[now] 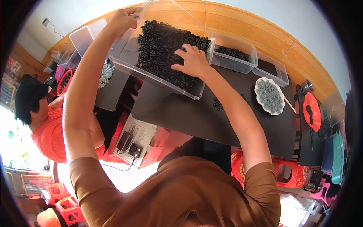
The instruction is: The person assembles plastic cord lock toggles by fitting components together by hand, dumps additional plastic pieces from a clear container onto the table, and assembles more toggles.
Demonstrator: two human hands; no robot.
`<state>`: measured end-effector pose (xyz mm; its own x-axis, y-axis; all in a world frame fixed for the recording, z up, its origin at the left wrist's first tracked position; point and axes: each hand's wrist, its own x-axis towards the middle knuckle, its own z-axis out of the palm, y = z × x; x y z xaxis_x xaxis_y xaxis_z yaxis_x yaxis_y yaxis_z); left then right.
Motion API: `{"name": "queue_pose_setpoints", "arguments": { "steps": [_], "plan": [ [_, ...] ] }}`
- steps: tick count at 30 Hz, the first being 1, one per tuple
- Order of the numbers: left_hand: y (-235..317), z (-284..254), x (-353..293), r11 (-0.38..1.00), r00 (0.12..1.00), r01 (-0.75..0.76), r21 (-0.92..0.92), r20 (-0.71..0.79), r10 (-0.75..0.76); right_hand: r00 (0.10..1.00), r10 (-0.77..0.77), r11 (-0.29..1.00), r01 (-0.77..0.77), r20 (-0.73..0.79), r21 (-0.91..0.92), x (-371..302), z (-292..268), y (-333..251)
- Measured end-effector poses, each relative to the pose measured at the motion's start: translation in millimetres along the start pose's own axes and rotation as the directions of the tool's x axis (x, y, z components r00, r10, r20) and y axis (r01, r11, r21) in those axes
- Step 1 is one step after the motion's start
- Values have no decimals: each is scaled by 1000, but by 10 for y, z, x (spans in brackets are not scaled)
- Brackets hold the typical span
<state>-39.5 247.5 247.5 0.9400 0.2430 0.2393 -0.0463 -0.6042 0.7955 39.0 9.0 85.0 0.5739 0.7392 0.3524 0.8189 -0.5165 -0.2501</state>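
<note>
Lying under spread R fingers [189,50], blk pcs [160,45] heap in clear bin [126,50], L fingers [132,23] gripping its edge.

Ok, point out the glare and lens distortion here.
Head view: the bright opening at far left is blown out to white; head view: the wood panelling bows into an arc, and the picture's corners go black; head view: pale reflections streak the clear tub.
</note>
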Motion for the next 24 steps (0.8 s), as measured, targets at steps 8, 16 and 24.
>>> {"name": "queue_pose_setpoints", "arguments": {
  "steps": [8,16,24],
  "plan": [
    [26,42,38,998,999,-34,61,4,34,985,-165,986,163,-54,-46,-238,33,115],
    [39,12,12,994,999,-32,102,15,30,966,-254,959,257,40,-122,-329,-128,187],
    [-239,-147,174,987,991,-131,95,49,126,917,-389,918,377,-87,-123,-482,-240,372]
  ]
}}
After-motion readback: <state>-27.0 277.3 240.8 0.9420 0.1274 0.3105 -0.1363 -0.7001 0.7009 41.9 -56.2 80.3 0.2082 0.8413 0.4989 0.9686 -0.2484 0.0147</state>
